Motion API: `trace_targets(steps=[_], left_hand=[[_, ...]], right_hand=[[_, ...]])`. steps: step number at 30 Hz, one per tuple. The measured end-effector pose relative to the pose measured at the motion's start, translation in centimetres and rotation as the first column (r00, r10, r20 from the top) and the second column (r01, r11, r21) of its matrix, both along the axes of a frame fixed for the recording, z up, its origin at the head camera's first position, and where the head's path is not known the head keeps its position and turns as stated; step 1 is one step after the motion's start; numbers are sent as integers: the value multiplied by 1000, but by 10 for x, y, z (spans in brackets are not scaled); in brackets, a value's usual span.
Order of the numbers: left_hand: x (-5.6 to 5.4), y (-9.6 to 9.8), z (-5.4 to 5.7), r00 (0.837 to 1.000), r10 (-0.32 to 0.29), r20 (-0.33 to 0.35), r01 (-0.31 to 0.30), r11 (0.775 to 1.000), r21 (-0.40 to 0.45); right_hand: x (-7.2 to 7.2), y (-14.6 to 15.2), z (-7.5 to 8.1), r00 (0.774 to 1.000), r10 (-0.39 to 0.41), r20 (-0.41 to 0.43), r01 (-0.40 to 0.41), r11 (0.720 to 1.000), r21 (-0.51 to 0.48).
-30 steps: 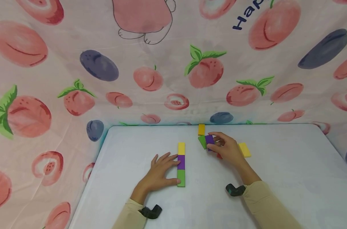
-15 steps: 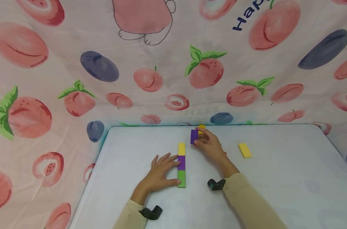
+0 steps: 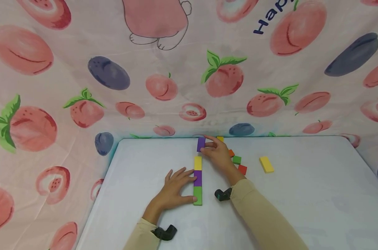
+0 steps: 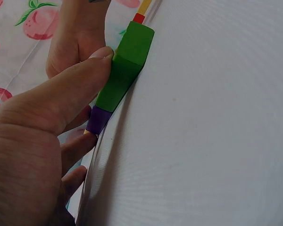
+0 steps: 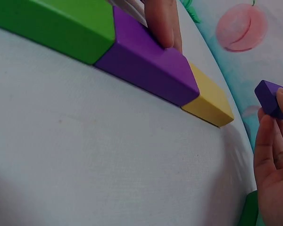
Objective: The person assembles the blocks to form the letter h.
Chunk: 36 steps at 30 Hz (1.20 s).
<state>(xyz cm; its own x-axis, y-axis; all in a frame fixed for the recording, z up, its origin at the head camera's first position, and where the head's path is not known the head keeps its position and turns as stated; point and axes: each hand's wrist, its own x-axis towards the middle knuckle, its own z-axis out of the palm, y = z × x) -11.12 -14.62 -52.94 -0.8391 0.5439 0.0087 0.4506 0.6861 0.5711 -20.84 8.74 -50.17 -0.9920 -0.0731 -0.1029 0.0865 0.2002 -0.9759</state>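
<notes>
A straight row of blocks lies on the white table: a green block (image 3: 197, 196) nearest, a purple block (image 3: 197, 178) in the middle and a yellow block (image 3: 198, 163) at the far end. My left hand (image 3: 175, 190) rests beside it with extended fingers, the thumb touching the green block and fingertips at the purple one. My right hand (image 3: 219, 152) pinches a second purple block (image 3: 201, 144) between thumb and fingers, just beyond the yellow end and apart from it. In the right wrist view this held purple block (image 5: 269, 98) is above the table.
Right of the right hand lie a small orange block (image 3: 231, 153), a green block (image 3: 237, 159) and a red block (image 3: 242, 169). Farther right is a loose yellow block (image 3: 266, 164). Another yellow block (image 3: 220, 138) is at the back edge, partly hidden. A fruit-print cloth (image 3: 164, 118) hangs behind.
My right hand has carried the purple block leftward and farther back, from the loose blocks to beyond the row's yellow end. The left hand and row stay put.
</notes>
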Motion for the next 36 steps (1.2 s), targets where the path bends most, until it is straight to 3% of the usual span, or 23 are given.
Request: trace_targets(steps=[7, 19, 30, 36], left_hand=[[0, -1, 1, 1000, -9, -13, 9, 1000, 24], [1, 0, 1, 1000, -10, -19, 10, 1000, 19], [0, -1, -3, 1000, 2, -5, -2, 1000, -3], [0, -1, -2, 1000, -2, -21, 2, 1000, 6]], right_hand=[[-5, -8, 0, 1000, -14, -12, 14, 1000, 21], [-12, -10, -22, 999, -49, -18, 51, 990, 128], [-8, -11, -29, 993, -11, -120, 41, 968, 247], [-9, -12, -32, 990, -11, -137, 54, 949, 312]])
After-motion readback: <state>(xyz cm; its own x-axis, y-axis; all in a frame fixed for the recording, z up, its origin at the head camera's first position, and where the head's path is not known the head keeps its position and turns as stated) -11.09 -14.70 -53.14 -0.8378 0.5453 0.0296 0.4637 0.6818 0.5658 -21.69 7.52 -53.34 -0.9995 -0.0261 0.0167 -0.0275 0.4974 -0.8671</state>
